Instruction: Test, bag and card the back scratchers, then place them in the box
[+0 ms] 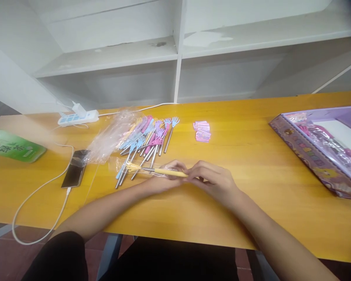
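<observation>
A yellow hand-shaped back scratcher [166,171] lies inside a clear plastic sleeve, its claw end pointing left. My left hand [165,182] is closed around the sleeved handle from below. At the handle's right end, the fingers of my right hand [215,178] pinch the end of the sleeve and handle; exactly what the fingertips grip is partly hidden. Just beyond my hands, a pile of blue, pink, purple and yellow back scratchers [159,136] with metal rods rests on the table. Beside it on the left is a heap of clear plastic sleeves [109,138].
Small pink cards [202,131] lie behind my right hand. A purple display box [310,156] with packaged items stands at right. On the left are a phone [73,171] with a white cable, a green bottle [20,146] and a power strip [78,118]. White shelving [178,58] rises behind the table.
</observation>
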Motion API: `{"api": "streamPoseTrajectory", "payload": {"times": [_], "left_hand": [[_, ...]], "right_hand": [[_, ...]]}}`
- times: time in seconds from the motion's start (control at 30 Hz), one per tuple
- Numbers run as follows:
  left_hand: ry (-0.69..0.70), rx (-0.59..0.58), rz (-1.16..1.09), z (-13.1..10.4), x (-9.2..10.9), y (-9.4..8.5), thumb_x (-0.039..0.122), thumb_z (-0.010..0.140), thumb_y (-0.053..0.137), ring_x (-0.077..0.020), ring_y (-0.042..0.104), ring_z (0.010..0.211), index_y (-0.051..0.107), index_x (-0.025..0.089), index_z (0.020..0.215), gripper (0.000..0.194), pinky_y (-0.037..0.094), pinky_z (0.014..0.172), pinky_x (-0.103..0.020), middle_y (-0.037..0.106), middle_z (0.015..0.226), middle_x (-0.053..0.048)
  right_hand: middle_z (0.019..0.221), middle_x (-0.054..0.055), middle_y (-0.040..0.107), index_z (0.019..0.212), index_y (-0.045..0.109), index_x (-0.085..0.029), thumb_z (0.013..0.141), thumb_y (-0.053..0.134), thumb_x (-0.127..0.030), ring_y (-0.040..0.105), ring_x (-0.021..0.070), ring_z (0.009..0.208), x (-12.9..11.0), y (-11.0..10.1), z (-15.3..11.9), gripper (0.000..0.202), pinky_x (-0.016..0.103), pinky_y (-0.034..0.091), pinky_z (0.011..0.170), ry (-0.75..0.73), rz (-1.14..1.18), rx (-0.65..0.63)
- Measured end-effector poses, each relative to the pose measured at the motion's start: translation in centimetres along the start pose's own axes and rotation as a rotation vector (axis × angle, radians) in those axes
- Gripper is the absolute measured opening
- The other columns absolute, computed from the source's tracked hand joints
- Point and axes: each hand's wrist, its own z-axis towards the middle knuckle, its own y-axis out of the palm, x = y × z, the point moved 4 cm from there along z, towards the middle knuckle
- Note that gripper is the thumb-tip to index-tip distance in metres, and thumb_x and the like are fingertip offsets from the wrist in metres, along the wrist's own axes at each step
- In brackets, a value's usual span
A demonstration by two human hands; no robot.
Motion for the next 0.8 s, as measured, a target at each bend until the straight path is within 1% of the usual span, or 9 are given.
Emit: {"api": "streamPoseTrajectory", "payload": {"times": [0.07,0.17,0.23,0.33,0.5,0.6,0.7,0.77,0.8], "left_hand": [[0.026,-0.038,0.005,-0.1,0.5,0.1,0.031,0.09,0.076,-0.0207,0.063,0.094,0.063,0.02,0.107,0.024,0.047,0.081,-0.031,0.067,0.105,-0.005],[0.029,-0.016,0.015,0.0,1.2,0.0,0.032,0.091,0.073,-0.0232,0.064,0.098,0.063,0.02,0.106,0.021,0.048,0.083,-0.033,0.067,0.106,-0.006],[0.018,-0.007,0.027,0.0,1.3,0.0,0.031,0.091,0.071,-0.0242,0.065,0.099,0.063,0.02,0.105,0.02,0.049,0.084,-0.034,0.067,0.107,-0.007],[0.003,-0.026,0.062,-0.2,1.1,0.2,0.026,0.088,0.071,-0.023,0.065,0.095,0.063,0.02,0.106,0.02,0.05,0.081,-0.033,0.069,0.105,-0.006],[0.027,-0.119,0.116,-0.6,0.7,0.7,0.02,0.084,0.07,-0.0224,0.064,0.09,0.065,0.022,0.109,0.025,0.049,0.078,-0.033,0.07,0.101,-0.004],[0.049,-0.144,0.132,-0.6,0.7,0.6,0.019,0.082,0.072,-0.0226,0.064,0.091,0.065,0.021,0.106,0.025,0.05,0.079,-0.033,0.069,0.102,-0.005],[0.036,-0.128,0.15,-0.5,0.7,0.6,0.018,0.084,0.069,-0.0208,0.061,0.085,0.066,0.02,0.106,0.022,0.048,0.073,-0.032,0.067,0.098,-0.005],[0.043,-0.14,0.152,-0.5,0.8,0.9,0.016,0.083,0.067,-0.0184,0.058,0.078,0.068,0.02,0.105,0.023,0.045,0.069,-0.031,0.066,0.092,-0.004],[0.033,-0.111,0.129,-0.4,0.9,0.9,0.015,0.08,0.069,-0.0175,0.057,0.075,0.07,0.02,0.102,0.022,0.045,0.067,-0.031,0.066,0.089,-0.003]], "right_hand": [[0.097,0.008,0.077,0.106,0.073,-0.025,0.103,0.066,-0.017,0.075,0.0187,0.085,-0.2,0.5,0.0,0.011,0.031,0.064,0.073,-0.023,-0.009,0.004],[0.109,0.009,0.077,0.117,0.071,-0.025,0.104,0.062,-0.014,0.075,0.0212,0.105,0.0,0.4,0.1,0.019,0.035,0.064,0.09,-0.042,-0.002,-0.056],[0.117,0.01,0.076,0.123,0.069,-0.025,0.105,0.057,-0.011,0.073,0.0213,0.113,0.1,0.1,0.1,0.025,0.036,0.063,0.096,-0.051,0.005,-0.098],[0.114,0.009,0.077,0.124,0.068,-0.024,0.107,0.052,-0.009,0.074,0.0194,0.106,-0.1,-0.3,0.1,0.028,0.034,0.061,0.09,-0.08,0.007,-0.126],[0.095,0.005,0.078,0.111,0.069,-0.024,0.108,0.054,-0.015,0.07,0.018,0.084,-0.5,0.7,0.0,0.018,0.034,0.052,0.074,-0.149,-0.09,-0.129],[0.098,0.006,0.077,0.11,0.068,-0.025,0.108,0.056,-0.016,0.069,0.0183,0.085,-0.4,1.2,-0.1,0.016,0.034,0.049,0.074,-0.151,-0.123,-0.134],[0.106,0.008,0.073,0.114,0.069,-0.027,0.104,0.065,-0.022,0.07,0.0217,0.096,0.0,1.0,0.0,0.012,0.037,0.054,0.082,-0.075,-0.132,-0.07],[0.115,0.012,0.069,0.123,0.067,-0.027,0.101,0.071,-0.028,0.068,0.025,0.105,0.5,0.7,0.1,0.022,0.04,0.057,0.087,0.017,-0.106,-0.048],[0.117,0.013,0.068,0.127,0.066,-0.026,0.1,0.072,-0.029,0.068,0.0255,0.106,0.7,0.7,0.2,0.028,0.04,0.058,0.088,0.064,-0.076,-0.073]]}}
